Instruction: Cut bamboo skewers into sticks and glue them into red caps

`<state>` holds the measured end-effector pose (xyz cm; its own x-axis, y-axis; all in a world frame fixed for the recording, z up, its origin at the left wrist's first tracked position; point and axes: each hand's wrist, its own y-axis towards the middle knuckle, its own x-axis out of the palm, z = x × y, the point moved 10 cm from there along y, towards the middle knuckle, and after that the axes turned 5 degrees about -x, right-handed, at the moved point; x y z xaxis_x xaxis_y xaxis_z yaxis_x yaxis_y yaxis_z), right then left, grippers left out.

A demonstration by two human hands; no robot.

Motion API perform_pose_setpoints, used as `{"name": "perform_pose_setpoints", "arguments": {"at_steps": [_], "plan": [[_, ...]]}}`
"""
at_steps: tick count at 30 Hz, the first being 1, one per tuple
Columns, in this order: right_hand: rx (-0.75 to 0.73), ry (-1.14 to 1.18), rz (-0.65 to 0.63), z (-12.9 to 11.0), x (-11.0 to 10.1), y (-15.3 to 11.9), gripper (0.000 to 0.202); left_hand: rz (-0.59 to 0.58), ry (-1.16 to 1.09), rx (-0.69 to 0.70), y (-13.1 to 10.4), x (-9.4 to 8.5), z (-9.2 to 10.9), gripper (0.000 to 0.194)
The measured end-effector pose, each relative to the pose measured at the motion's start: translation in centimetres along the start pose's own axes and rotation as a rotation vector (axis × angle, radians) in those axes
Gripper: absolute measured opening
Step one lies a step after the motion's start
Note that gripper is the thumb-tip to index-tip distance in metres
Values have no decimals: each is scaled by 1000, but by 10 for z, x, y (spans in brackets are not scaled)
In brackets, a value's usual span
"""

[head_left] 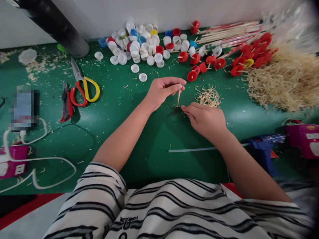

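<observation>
My left hand (163, 91) pinches a thin wooden stick (178, 98) that points down toward the green table (154, 142). Thin fibres show around the stick's lower end. Close by on the right, my right hand (205, 119) is closed, its thumb and forefinger pressed together beside those fibres; what it holds there is too small to make out. Just behind my right hand lies a small loose pile of pale fibres (208, 96).
Bottle caps (136, 49), red caps with sticks (219, 63) and wooden sticks (229, 33) lie along the back. Shavings (286, 79) are heaped at right near a blue glue gun (265, 149). Scissors (79, 83), pliers (66, 103) and a phone (23, 108) lie left.
</observation>
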<state>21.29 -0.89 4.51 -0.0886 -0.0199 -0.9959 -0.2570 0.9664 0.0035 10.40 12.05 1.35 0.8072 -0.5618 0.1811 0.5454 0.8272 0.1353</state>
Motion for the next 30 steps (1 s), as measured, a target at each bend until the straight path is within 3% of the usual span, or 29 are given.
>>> {"name": "perform_pose_setpoints", "arguments": {"at_steps": [9,15,21,30], "plan": [[26,42,-2,4,-6,-6,41,73,3,-11,0,-8,0,19],[20,108,116,9,-8,-12,36,84,16,-9,0,-9,-1,19],[38,99,230,7,-17,0,47,89,51,8,0,-7,1,19],[14,35,134,5,-8,8,45,77,66,10,1,-8,-2,15]]}}
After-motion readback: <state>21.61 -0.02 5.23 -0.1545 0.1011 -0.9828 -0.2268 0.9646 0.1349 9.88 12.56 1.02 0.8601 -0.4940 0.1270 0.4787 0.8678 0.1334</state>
